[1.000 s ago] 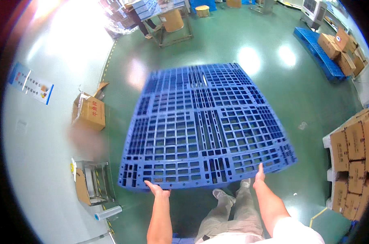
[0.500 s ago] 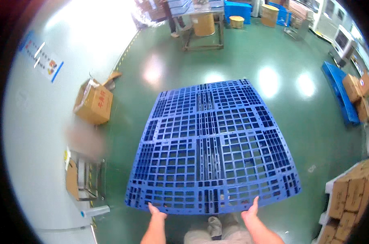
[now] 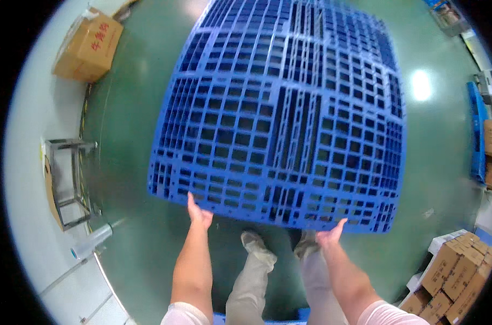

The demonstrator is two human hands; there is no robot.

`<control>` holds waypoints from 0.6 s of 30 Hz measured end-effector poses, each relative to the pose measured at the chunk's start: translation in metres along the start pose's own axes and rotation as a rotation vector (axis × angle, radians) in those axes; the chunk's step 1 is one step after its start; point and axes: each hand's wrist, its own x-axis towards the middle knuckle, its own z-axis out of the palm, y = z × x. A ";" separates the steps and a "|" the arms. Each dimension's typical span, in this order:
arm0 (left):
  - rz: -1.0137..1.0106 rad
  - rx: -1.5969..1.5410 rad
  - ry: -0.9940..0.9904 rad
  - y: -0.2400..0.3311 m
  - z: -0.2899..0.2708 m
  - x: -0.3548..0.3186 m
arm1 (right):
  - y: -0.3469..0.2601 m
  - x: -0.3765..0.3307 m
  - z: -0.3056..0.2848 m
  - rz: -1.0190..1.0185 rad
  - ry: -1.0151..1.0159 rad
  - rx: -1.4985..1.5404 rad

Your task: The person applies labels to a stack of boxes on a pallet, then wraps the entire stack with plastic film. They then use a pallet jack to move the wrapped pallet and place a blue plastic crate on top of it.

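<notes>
A large blue plastic pallet with a gridded deck stretches out in front of me, its far end cut off by the top of the picture. My left hand grips the near edge left of its middle, thumb on top. Toward the right end of the same edge, my right hand holds on the same way. Fingers of both hands are hidden beneath the pallet. The near edge is raised off the floor and tilts slightly down to the right. Whether the far end touches the floor cannot be seen.
Along the left wall stand a cardboard carton, a metal frame and a roll of clear film. Stacked cartons rise at the lower right. Another blue pallet with boxes is at the right. Green floor surrounds the pallet.
My view has tipped downward and shifted, so the pallet sits higher in the picture and turned slightly. More of my legs and forearms shows. Both hands keep their hold on the near edge.
</notes>
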 end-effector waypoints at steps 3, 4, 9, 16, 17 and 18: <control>0.061 0.082 0.080 -0.010 0.000 0.014 | -0.005 0.009 0.008 0.119 -0.086 -0.085; -0.031 0.177 0.346 -0.006 0.002 0.014 | -0.010 0.014 -0.008 0.166 -0.094 -0.195; 0.012 0.917 0.422 -0.042 -0.035 -0.030 | -0.015 -0.026 0.015 0.175 0.152 -0.781; -0.086 1.278 0.045 -0.079 -0.098 -0.260 | -0.017 -0.190 0.085 0.074 -0.092 -1.661; -0.147 1.240 0.034 -0.074 -0.108 -0.291 | -0.019 -0.209 0.091 0.045 -0.185 -1.705; -0.123 1.170 0.055 -0.066 -0.110 -0.323 | -0.018 -0.234 0.117 -0.030 -0.262 -2.021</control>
